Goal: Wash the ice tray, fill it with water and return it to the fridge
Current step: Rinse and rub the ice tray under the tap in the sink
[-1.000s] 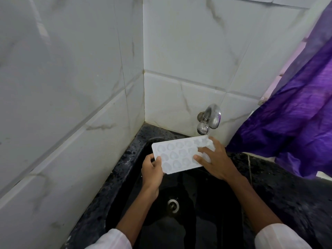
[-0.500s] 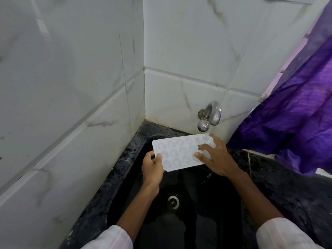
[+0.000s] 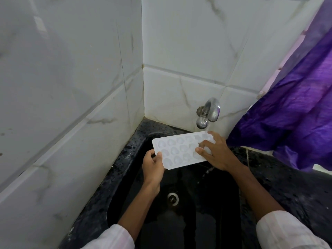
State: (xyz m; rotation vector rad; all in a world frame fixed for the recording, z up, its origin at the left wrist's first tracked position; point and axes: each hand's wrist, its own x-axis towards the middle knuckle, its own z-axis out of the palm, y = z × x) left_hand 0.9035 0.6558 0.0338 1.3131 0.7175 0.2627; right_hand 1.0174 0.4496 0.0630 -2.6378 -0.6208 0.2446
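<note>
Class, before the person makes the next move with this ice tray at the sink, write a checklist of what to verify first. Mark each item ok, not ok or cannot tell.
1. Ice tray under the tap: ok, its right end sits below the spout.
2. Water running: ok, a thin stream falls and drips off the tray into the sink.
3. Left hand grip on the tray's near left corner: ok.
4. Right hand on the tray: ok, fingers lie on its right end.
5. Drain uncovered: ok.
6. Tray pockets clean: cannot tell.
</note>
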